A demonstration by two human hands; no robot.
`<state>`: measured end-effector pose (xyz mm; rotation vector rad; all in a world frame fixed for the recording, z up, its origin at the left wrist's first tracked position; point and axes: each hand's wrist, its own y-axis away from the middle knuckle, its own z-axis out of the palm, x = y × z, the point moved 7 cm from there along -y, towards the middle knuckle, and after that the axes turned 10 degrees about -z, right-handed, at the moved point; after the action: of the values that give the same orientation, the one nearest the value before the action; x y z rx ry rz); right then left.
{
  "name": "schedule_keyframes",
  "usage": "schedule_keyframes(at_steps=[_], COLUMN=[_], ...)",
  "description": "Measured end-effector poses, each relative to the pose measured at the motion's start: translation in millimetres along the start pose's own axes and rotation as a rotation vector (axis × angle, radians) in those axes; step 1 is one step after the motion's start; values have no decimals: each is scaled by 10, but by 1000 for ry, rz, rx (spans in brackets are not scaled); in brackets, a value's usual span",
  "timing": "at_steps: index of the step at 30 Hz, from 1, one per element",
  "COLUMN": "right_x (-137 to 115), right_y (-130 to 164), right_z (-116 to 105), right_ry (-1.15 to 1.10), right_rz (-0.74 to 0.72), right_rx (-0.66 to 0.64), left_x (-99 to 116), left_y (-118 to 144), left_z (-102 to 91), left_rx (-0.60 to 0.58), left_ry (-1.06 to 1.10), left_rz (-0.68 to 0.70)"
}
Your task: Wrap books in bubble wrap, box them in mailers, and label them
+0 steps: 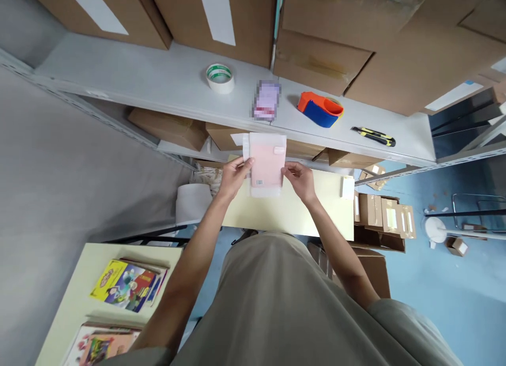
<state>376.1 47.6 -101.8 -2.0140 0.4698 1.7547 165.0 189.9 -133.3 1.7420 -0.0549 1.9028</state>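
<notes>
A flat pink item in a whitish see-through wrapper, like a notebook in a sleeve (pixel 268 163), is held up between both hands over the pale yellow table (pixel 316 213). My left hand (pixel 234 177) pinches its left edge, thumb on the front. On the opposite edge, the thumb and fingers of my right hand (pixel 301 180) are closed. A small barcode label shows near the item's lower left corner, and a pale tab sits at its upper right. What lies behind the item is hidden.
On the grey shelf (pixel 158 87) ahead lie a tape roll (pixel 220 79), a blurred-out phone-like object (pixel 266 100), an orange-blue tape dispenser (pixel 321 110) and a utility knife (pixel 373 136). Cardboard boxes (pixel 320 55) stand behind them. Books (pixel 128 284) lie on a left table; open cartons (pixel 381 213) stand right.
</notes>
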Motion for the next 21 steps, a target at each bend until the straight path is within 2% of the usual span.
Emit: schedule_keyframes(at_steps=[2, 5, 9, 13, 17, 21], right_x=[260, 782, 1551, 2157, 2507, 2600], right_y=[-19, -16, 82, 163, 116, 68], right_z=[158, 458, 907, 1285, 1558, 1702], right_ry=[-4, -32, -34, 26, 81, 151], right_rz=[70, 197, 396, 555, 622, 650], right_rx=[-18, -40, -25, 12, 37, 44], left_x=[-202, -651, -1271, -1675, -1897, -2019], left_y=[-126, -275, -400, -600, -895, -1106], left_z=[-217, -566, -968, -1270, -1467, -1547], left_rx=[92, 193, 242, 266, 282, 248], left_ry=[-54, -122, -241, -376, -404, -385], left_rz=[-29, -153, -321, -390, -430, -465])
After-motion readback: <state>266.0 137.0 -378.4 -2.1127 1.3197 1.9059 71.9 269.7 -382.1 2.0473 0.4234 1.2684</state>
